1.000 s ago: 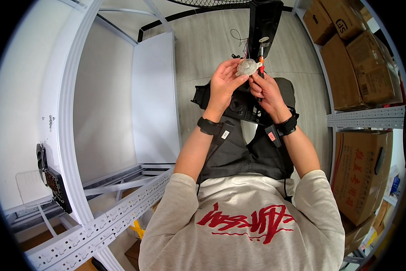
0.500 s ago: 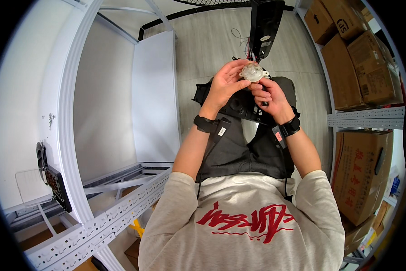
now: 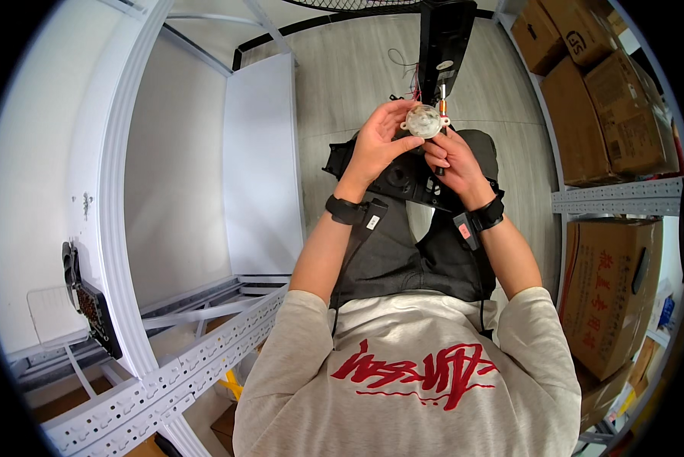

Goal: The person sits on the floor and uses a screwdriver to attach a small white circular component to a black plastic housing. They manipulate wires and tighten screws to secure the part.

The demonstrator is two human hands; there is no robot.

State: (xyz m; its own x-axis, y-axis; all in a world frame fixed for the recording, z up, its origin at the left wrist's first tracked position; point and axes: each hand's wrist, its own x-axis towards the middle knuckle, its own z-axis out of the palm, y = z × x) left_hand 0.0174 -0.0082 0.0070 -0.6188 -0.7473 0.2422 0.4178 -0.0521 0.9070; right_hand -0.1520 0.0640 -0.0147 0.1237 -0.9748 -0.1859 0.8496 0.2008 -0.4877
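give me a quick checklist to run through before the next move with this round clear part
1. Left grip holding the round clear part: ok, held at its edge.
2. Right grip holding the screwdriver-like tool: ok, metal shaft pointing away from the wearer.
3. Black panel supported: ok, it appears to rest across the legs.
4. Side tabs undamaged: cannot tell, too small.
5. Red wires connected: cannot tell, lower ends hidden.

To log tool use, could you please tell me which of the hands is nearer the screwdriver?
Right: the right hand holds the screwdriver; the left hand is left of it, holding the round clear part.
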